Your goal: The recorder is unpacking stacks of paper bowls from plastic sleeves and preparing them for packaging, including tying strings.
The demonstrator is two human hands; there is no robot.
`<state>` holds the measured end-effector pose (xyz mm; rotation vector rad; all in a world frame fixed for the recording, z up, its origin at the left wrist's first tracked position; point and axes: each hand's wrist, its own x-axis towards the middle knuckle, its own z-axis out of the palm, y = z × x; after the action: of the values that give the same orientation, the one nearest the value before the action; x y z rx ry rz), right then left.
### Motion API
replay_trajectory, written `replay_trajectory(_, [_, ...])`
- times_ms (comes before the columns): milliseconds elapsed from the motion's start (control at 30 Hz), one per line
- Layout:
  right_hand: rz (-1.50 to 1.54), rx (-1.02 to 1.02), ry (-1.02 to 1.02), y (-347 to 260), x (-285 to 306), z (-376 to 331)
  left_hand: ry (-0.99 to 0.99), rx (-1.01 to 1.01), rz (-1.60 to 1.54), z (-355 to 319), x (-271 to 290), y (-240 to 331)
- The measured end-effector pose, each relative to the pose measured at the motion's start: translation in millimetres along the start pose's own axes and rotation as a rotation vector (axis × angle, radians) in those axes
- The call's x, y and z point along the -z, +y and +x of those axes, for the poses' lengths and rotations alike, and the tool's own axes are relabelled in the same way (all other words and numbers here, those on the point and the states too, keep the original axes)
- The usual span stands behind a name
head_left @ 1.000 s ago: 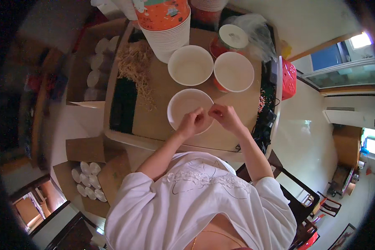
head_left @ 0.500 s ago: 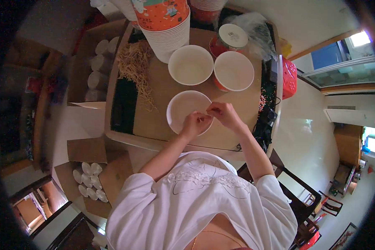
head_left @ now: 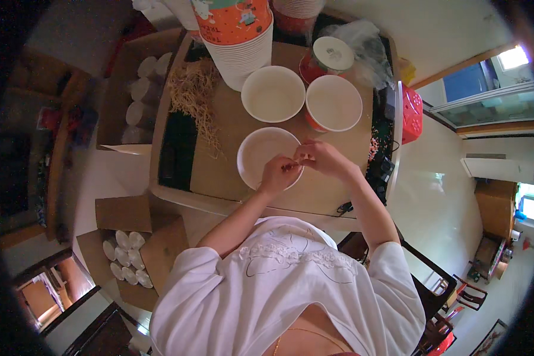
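Note:
A white paper bucket (head_left: 261, 145) stands close in front of me on the table, mouth up. Over its right rim my left hand (head_left: 279, 174) and my right hand (head_left: 323, 159) meet, fingertips pinched together. Whatever lies between them is too small or hidden to name. Behind it are two more open paper buckets (head_left: 273, 95), one of them the right bucket (head_left: 333, 104) with orange on its outside. A tall stack of nested buckets (head_left: 237, 62), orange and white, rises behind these to the left.
A tangle of tan strings (head_left: 191, 98) lies left on the brown board (head_left: 320, 190). At the back right are a white-lidded tub (head_left: 333, 53) and a clear plastic bag (head_left: 368, 50). Small pink pieces (head_left: 374, 148) and dark cables line the right edge. A carton (head_left: 123, 213) of wrapped white cups stands lower left.
My right hand has shifted slightly, its elbow swinging a little outward. Both hands stay pinched together by the bucket's right rim. The view has moved slightly.

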<state>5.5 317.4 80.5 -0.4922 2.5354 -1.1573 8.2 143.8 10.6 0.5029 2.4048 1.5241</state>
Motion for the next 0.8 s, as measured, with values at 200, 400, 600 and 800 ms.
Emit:
replay_trajectory(200, [-0.155, -0.034, 0.002, 8, -4, 3, -0.007, 0.009, 0.025, 0, 2, -1])
replay_trajectory(400, [-0.151, 0.052, -0.031, 9, 0, 5, -0.004, 0.040, -0.046, 1, 3, 1])
replay_trajectory(600, [-0.291, -0.058, -0.048, 18, -8, 6, -0.003, 0.024, -0.040, 1, 2, -4])
replay_trajectory(800, [-0.286, 0.062, 0.041, 16, -9, 10, 0.038, -0.043, 0.009, -7, 7, 0])
